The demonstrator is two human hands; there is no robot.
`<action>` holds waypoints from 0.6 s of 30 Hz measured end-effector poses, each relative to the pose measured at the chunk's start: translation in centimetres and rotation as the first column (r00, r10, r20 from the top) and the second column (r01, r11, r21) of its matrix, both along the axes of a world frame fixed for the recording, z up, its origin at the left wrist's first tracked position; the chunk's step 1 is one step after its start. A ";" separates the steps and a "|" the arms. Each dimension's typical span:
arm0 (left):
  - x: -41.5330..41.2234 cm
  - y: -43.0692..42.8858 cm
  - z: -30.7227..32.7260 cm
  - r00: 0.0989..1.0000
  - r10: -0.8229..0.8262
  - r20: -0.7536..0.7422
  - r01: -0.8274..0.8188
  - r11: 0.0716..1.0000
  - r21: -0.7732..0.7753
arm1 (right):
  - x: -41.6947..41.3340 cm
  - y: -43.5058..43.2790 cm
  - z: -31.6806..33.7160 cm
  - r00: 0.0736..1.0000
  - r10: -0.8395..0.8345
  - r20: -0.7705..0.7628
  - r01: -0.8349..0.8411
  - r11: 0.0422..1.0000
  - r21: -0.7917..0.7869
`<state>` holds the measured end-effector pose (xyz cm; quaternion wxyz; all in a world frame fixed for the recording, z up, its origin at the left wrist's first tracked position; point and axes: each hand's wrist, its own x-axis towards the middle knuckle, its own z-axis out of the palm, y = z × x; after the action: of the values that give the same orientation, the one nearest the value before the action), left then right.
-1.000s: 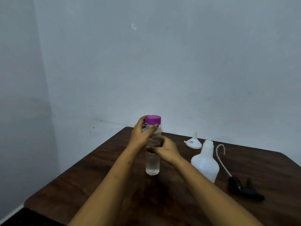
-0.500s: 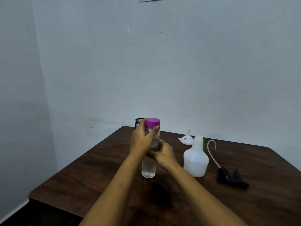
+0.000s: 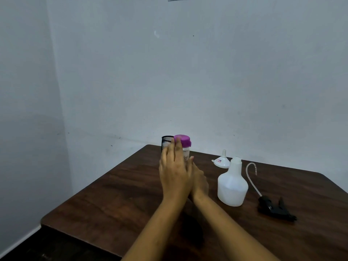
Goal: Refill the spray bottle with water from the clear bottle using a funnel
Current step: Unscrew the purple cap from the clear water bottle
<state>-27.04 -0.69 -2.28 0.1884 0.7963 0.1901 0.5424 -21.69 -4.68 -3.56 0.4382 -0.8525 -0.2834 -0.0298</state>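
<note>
Purple plastic forms the screw cap [image 3: 182, 140] of the tall clear plastic bottle [image 3: 186, 153], which stands upright towards the far left of the dark wooden bench [image 3: 113, 194], just in front of a black mesh cup [image 3: 166, 141]. The left hand [image 3: 174, 172] is laid against its near side, fingers [image 3: 177, 149] straight and pressed together, their tips reaching the cap. The right hand [image 3: 199, 180] is set low at the bottle's right side. Whether its fingers are curled round the body cannot be told, since the left hand covers them.

The bottle is judged stiff, smooth and slippery if wet, with moderate weight if water is inside. Its body is best gripped at mid-height while the cap is twisted from above. The water level is hidden behind the hands.

Well to the right, the squat white plastic spray bottle [image 3: 232, 185] stands uncapped. The white funnel [image 3: 222, 161] rests mouth-down behind it, and the black trigger head [image 3: 275, 209] with its curved tube lies beside it. The spray bottle's contents cannot be made out through its cloudy wall.
</note>
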 end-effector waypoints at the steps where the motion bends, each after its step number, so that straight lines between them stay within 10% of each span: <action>1: -0.2 0.0 -0.2 0.998 0.001 0.066 -0.003 1.000 0.029 | 0.0 0.0 0.0 1.000 0.015 0.006 -0.014 1.000 -0.006; 6: 0.0 2.5 2.2 0.894 -0.178 0.412 0.311 0.907 -0.283 | -0.4 -0.3 -0.2 0.999 0.033 0.011 -0.034 0.999 0.033; 11: 1.5 5.8 5.0 0.894 -0.441 0.081 0.430 0.794 -0.429 | -0.5 -0.4 -0.2 0.998 0.050 0.025 -0.051 0.998 0.038; 18: 1.8 5.6 5.6 0.896 -0.444 -0.008 0.397 0.810 -0.431 | -0.2 -0.3 -0.4 0.999 0.031 0.021 -0.032 0.998 0.051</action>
<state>-25.24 4.89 3.30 0.4595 0.7874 0.1307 0.3897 -21.85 -5.01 -4.00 0.4577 -0.8360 -0.3004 -0.0387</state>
